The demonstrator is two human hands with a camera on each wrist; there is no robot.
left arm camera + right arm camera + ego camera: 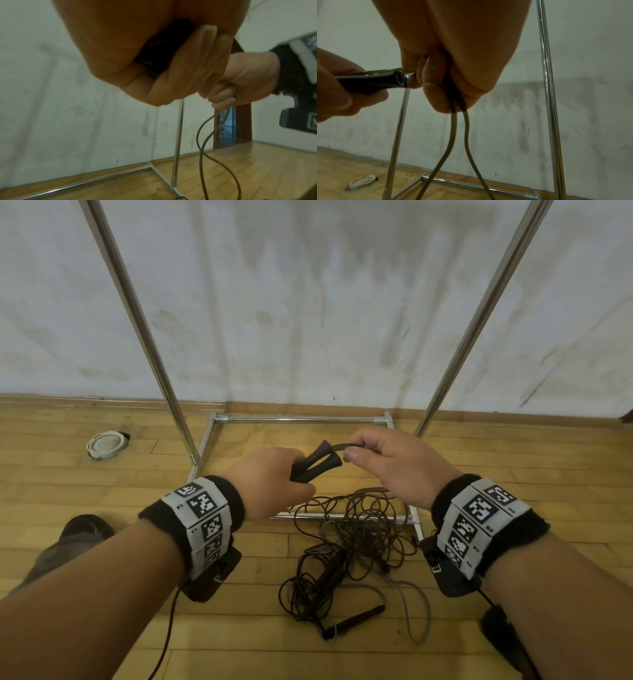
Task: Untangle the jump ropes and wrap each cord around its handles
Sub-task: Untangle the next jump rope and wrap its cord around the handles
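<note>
My left hand [274, 479] grips two dark jump-rope handles [317, 463] held side by side, their flared ends pointing up and right. My right hand [380, 460] pinches the cord [342, 445] just where it leaves the handle tops. In the right wrist view two grey cord strands [458, 135] hang from that fist [440, 86], next to the handle end [399, 80]. On the floor below lies a tangled pile of dark cords [356, 529] with a grey cord [411, 601] and two more dark handles [359, 618].
A chrome rack frame [301, 419] stands on the wooden floor against a stained white wall, its two slanted poles [137, 313] rising on either side of my hands. A round white floor fitting [106, 444] sits at left. A dark shoe [85, 529] shows at lower left.
</note>
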